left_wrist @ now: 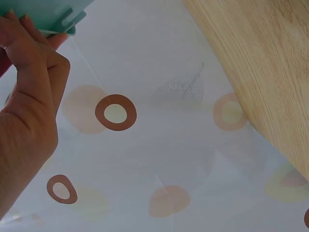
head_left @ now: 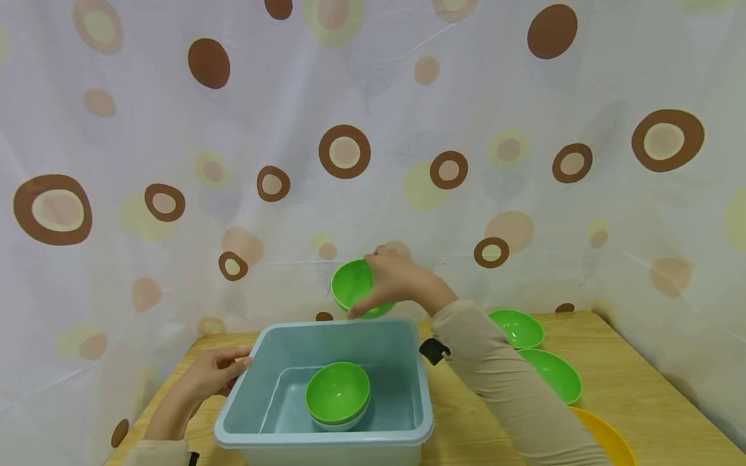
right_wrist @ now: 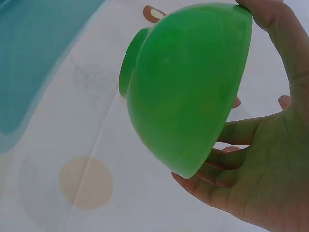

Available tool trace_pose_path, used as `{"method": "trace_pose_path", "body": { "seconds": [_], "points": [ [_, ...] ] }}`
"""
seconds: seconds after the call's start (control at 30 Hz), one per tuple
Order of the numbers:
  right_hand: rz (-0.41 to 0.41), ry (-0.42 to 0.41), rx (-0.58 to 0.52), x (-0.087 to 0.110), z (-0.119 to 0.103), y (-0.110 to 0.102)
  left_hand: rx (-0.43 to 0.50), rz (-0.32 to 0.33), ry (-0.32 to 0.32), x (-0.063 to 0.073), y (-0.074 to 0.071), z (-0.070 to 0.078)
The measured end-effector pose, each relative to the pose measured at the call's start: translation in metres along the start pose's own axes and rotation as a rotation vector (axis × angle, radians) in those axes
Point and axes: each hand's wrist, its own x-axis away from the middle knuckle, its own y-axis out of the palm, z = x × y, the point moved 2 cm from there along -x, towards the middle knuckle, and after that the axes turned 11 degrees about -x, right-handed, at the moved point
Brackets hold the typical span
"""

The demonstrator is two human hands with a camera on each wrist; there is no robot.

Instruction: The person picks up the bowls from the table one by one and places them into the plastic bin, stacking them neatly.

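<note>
In the head view, my right hand holds a green bowl by its rim, tilted, above the far edge of a light blue plastic basin. The right wrist view shows this bowl's outside and foot ring, with the fingers and thumb of the right hand spread across its rim. My left hand grips the basin's left rim. Inside the basin, another green bowl sits in a pale bowl, whose edge shows beneath it.
On the wooden table, two green bowls stand to the right, a far one and a nearer one. A yellow dish is partly hidden by my right sleeve. Behind the table hangs a spotted white curtain.
</note>
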Motion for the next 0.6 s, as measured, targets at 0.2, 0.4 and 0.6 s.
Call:
{"method": "trace_pose_path", "body": {
  "seconds": [0.2, 0.4, 0.6],
  "points": [
    [-0.027, -0.004, -0.023, -0.004, -0.013, 0.009, 0.002, 0.006, -0.009, 0.001, 0.0, -0.002],
    [-0.07, 0.004, -0.081, -0.01, -0.021, 0.022, -0.008, 0.0, 0.015, 0.0, 0.0, -0.002],
    [-0.113, -0.032, -0.105, -0.016, -0.025, 0.039, 0.008, -0.019, 0.035, 0.0, 0.0, -0.003]
  ]
}}
